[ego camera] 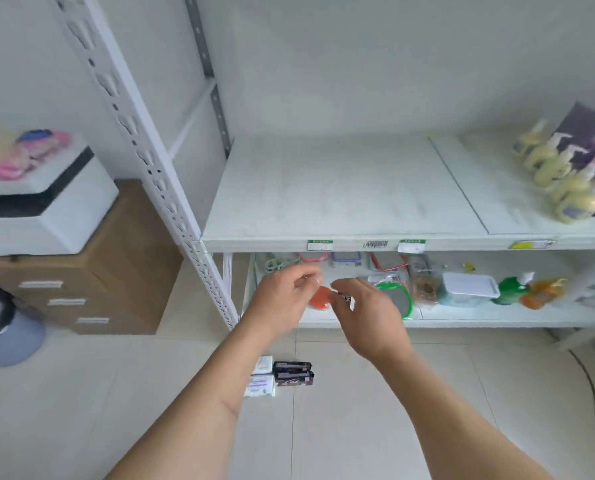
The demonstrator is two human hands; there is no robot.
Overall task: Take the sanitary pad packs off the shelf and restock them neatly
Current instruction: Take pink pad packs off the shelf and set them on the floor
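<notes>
Forearms nearest, reaching toward shelf. Left hand [282,299] empty, fingers loosely curled. Right hand [365,313] pinches small dark pack [345,299], partly hidden. Below on floor: two white packs [260,377] beside two black packs [293,373], touching. Upper shelf [341,188] bare at centre; yellow bottles [559,178] far right.

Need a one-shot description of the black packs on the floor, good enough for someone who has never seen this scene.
Start at the white shelf unit and drop to the tiled floor in front of it, just below the person's left forearm. A small cluster of packs lies there: the black packs are two dark wrappers side by side. The white packs touching their left side are pale, so colour alone separates them.
</notes>
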